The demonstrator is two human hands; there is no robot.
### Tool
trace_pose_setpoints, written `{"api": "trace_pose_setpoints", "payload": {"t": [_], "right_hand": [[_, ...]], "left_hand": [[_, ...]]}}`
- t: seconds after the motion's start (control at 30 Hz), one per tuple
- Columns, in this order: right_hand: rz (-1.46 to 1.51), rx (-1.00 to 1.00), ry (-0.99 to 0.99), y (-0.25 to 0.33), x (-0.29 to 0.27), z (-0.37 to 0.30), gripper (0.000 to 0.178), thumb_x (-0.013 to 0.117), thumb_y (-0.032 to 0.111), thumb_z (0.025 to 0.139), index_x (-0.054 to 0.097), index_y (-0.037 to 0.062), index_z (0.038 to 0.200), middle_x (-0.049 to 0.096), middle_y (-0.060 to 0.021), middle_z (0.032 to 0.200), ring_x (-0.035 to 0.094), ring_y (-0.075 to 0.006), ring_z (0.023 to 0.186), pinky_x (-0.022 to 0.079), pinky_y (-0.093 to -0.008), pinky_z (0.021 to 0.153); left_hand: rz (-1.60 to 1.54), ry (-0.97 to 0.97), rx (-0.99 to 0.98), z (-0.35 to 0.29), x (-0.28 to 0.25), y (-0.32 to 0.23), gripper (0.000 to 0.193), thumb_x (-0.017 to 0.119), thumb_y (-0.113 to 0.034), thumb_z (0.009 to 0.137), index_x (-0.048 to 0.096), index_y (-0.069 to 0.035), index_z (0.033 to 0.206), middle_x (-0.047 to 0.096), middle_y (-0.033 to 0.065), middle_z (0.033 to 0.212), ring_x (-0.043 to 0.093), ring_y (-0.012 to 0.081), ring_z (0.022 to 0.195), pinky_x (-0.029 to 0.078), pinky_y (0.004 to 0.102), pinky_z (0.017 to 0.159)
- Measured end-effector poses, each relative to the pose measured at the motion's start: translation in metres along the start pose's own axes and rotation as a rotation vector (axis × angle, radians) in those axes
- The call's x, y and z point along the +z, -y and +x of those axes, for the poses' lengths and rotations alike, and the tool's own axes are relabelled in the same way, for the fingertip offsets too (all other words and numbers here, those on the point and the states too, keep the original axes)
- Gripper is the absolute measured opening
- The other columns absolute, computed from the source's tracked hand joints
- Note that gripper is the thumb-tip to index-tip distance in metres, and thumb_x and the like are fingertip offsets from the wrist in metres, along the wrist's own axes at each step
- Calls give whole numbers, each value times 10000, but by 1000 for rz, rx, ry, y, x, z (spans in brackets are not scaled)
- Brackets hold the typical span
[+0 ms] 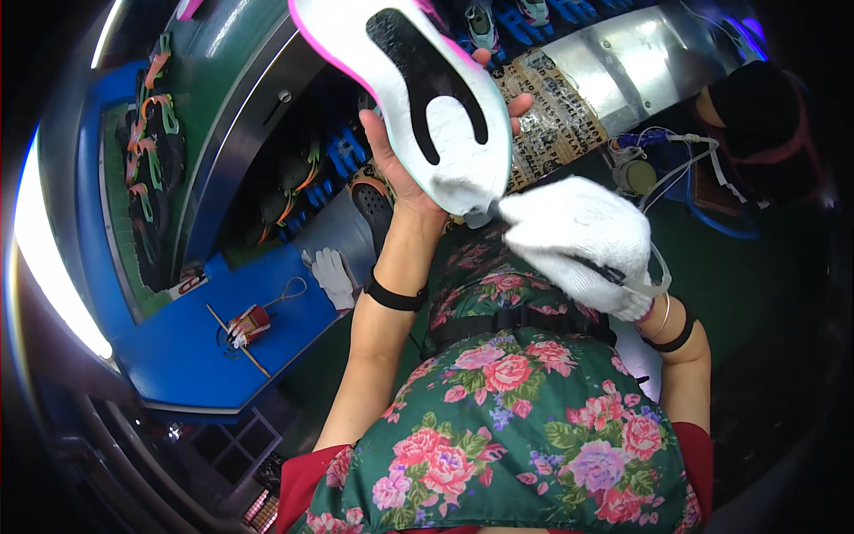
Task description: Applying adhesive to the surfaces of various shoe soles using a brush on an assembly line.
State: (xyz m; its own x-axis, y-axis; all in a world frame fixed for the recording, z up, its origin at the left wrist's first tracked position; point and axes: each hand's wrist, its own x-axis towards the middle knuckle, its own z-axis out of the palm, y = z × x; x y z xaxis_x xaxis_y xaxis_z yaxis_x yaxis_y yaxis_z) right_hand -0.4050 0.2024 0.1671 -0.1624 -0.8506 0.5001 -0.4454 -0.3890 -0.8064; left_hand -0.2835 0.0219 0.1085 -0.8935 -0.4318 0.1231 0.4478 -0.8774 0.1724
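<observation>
A white shoe sole (467, 169) with a pink edge and a black curved panel is held up in front of me. My bare left hand (405, 182) supports it from beneath, its fingers wrapped round the far edge. My right hand (578, 236) wears a white knitted glove and is closed close to the sole's narrow lower end. A small dark tip shows between the gloved fingertips and the sole, and a slim dark piece lies along the glove. What the tool is, I cannot make out.
A blue table (196, 351) at left bears a small red pot (249, 327) with a stick across it and a white glove (333, 278). Dark soles with orange straps (156, 142) lie beyond. Shoes (481, 25) sit along the far line, near a taped metal cover (556, 111).
</observation>
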Motion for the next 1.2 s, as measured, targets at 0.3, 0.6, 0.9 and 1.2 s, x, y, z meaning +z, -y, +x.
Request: {"api": "trace_pose_setpoints", "payload": {"t": [0.3, 0.6, 0.9, 1.2], "right_hand": [[249, 188, 58, 9, -1, -1, 180, 816, 34, 785, 797, 80, 958, 772, -123, 1007, 742, -245, 864, 587, -351, 758], [21, -62, 172, 11, 11, -20, 274, 780, 39, 793, 759, 64, 1065, 757, -131, 1066, 737, -287, 956, 599, -368, 805], [-129, -184, 135, -2, -5, -8, 255, 738, 41, 785, 756, 33, 1039, 750, -148, 1087, 734, -293, 967, 605, -379, 792], [101, -32, 158, -1, -18, -10, 269, 819, 26, 753, 771, 86, 1011, 768, -104, 1020, 744, -266, 883, 596, -347, 753]], "left_hand": [[81, -33, -192, 4, -9, -16, 1304, 579, -862, 753, 212, 105, 1546, 514, 439, 1322, 570, 519, 1238, 508, 547, 1062], [344, -95, -310, 13, 8, -22, 966, 548, -669, 890, 297, -32, 1571, 423, 301, 1503, 523, 556, 1274, 504, 637, 1031], [575, -408, -324, 9, -4, -27, 832, 513, -571, 923, 368, -52, 1558, 447, 299, 1510, 528, 524, 1300, 465, 693, 1043], [-44, -188, -472, 11, 5, -26, 450, 552, -249, 983, 625, 69, 1292, 728, 252, 1113, 752, 384, 928, 652, 490, 804]]}}
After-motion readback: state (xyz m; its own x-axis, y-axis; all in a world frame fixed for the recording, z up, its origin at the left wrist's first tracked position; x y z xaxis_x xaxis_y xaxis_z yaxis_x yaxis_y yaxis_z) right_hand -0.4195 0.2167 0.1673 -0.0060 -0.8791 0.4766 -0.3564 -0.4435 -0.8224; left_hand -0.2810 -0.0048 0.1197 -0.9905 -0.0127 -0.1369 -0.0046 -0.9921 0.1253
